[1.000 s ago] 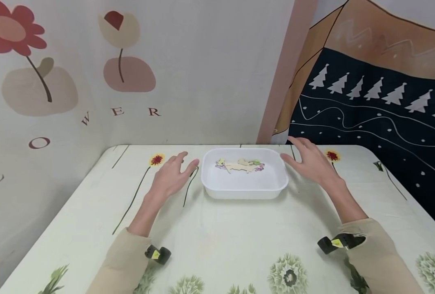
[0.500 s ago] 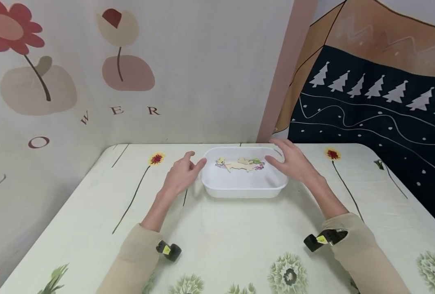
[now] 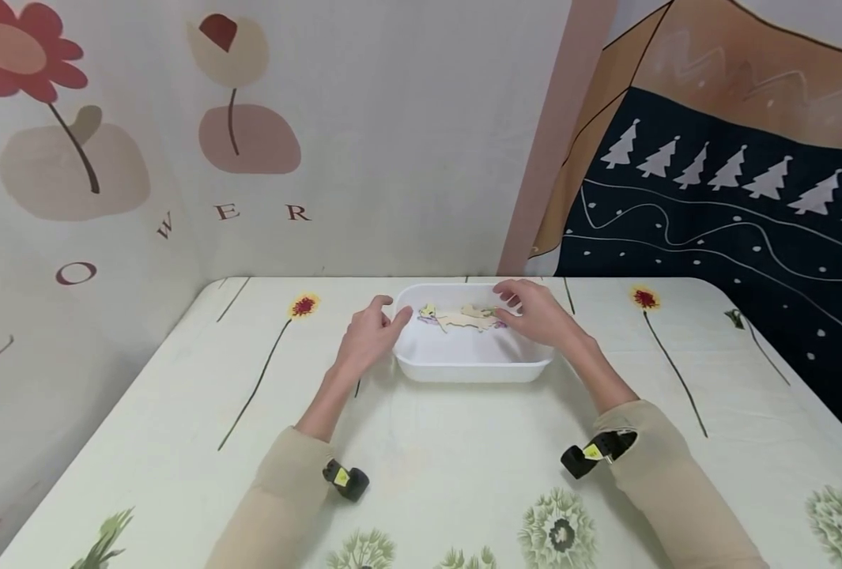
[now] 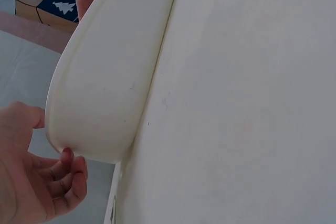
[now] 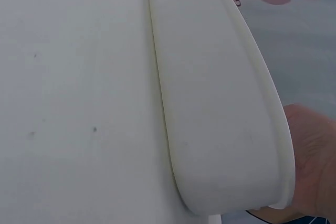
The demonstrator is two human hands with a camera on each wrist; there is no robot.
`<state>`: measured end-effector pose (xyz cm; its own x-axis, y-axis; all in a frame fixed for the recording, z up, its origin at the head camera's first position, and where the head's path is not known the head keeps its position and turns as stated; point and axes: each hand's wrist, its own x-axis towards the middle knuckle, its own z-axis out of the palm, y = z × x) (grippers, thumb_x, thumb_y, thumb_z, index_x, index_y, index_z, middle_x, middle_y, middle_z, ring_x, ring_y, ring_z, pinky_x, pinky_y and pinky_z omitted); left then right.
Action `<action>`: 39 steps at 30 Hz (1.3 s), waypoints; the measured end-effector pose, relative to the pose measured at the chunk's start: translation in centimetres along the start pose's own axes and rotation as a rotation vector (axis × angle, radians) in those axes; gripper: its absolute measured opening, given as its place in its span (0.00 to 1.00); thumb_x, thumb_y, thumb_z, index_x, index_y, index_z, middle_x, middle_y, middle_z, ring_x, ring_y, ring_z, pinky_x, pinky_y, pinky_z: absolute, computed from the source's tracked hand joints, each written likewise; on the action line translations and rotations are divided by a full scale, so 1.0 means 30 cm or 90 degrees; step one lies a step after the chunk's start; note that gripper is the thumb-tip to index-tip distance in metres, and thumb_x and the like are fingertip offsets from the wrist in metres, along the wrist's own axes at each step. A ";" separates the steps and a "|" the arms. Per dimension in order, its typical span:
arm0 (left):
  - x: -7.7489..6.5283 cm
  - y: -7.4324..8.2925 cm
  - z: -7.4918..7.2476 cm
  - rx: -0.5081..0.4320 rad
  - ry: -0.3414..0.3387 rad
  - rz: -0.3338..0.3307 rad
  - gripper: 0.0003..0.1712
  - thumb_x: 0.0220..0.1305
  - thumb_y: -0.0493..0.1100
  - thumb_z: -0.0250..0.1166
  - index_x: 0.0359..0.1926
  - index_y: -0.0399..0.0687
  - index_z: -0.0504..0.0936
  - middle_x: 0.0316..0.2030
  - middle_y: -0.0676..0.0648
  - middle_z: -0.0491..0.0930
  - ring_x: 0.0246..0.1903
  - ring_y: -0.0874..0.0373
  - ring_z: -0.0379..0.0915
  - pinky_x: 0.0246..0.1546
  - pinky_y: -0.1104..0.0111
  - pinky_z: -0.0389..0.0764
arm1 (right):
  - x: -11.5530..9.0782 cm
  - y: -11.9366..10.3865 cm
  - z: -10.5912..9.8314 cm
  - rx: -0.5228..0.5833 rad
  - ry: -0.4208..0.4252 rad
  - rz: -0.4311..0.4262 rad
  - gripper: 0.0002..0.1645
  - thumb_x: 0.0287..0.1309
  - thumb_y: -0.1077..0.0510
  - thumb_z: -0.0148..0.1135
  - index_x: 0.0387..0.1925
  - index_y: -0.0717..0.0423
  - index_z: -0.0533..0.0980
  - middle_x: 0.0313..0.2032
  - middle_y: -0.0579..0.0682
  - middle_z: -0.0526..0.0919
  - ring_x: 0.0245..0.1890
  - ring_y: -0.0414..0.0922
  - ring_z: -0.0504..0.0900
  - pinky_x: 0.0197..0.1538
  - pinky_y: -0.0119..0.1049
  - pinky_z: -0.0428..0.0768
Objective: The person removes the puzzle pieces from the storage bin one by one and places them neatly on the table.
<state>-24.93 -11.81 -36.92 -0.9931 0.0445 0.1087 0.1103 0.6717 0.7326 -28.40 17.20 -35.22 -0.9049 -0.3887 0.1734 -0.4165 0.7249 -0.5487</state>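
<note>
A white rectangular plastic tray (image 3: 473,371) with rounded corners stands near the table's far edge. On its floor lie several small flat cutouts (image 3: 456,321) in cream, yellow, purple and green; their kind is too small to tell. My left hand (image 3: 368,340) is at the tray's left rim, thumb by the rim and fingers loosely bent outside; the left wrist view shows its fingertips close to the tray's corner. Over the tray's right side reaches my right hand (image 3: 534,316), thumb and fingers parted above the right-hand cutouts. Whether it touches them is hidden.
A pale cloth printed with flowers covers the table (image 3: 456,450). Behind it hangs a light curtain (image 3: 392,158) with flower prints, and a dark cloth (image 3: 677,213) with white trees hangs at the right.
My right hand has moved left, from outside the tray's right rim to above the cutouts. My left hand has shifted right to the left rim. The tray has stayed in place.
</note>
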 end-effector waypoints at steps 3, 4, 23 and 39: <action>0.006 -0.004 0.013 -0.013 0.014 0.002 0.33 0.73 0.56 0.57 0.67 0.36 0.70 0.27 0.46 0.72 0.25 0.55 0.66 0.26 0.66 0.66 | 0.015 -0.005 0.013 0.020 -0.016 0.014 0.23 0.65 0.63 0.63 0.60 0.68 0.75 0.52 0.63 0.80 0.50 0.56 0.80 0.54 0.48 0.79; 0.006 -0.004 0.017 -0.018 0.020 0.002 0.32 0.73 0.55 0.58 0.66 0.36 0.71 0.27 0.46 0.71 0.25 0.55 0.66 0.26 0.66 0.66 | 0.019 -0.007 0.017 0.026 -0.020 0.015 0.23 0.65 0.63 0.63 0.59 0.68 0.75 0.52 0.64 0.80 0.50 0.56 0.80 0.54 0.48 0.79; 0.014 0.006 0.032 -0.020 0.027 -0.001 0.25 0.72 0.38 0.57 0.66 0.34 0.70 0.27 0.47 0.71 0.24 0.56 0.66 0.26 0.69 0.67 | 0.062 0.002 0.082 -0.061 -0.019 0.057 0.13 0.64 0.67 0.63 0.50 0.62 0.81 0.43 0.56 0.84 0.42 0.51 0.79 0.50 0.45 0.77; 0.017 0.003 0.029 -0.011 0.018 0.005 0.25 0.72 0.38 0.56 0.67 0.33 0.69 0.26 0.47 0.70 0.24 0.57 0.64 0.25 0.69 0.66 | 0.086 0.008 0.098 -0.090 -0.018 0.076 0.07 0.64 0.65 0.64 0.43 0.63 0.83 0.38 0.55 0.84 0.37 0.49 0.78 0.45 0.42 0.77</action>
<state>-25.46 -11.09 -37.38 -0.9906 0.0284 0.1337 0.1192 0.6582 0.7433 -30.59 14.68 -37.31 -0.9468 -0.3092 0.0891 -0.3156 0.8388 -0.4436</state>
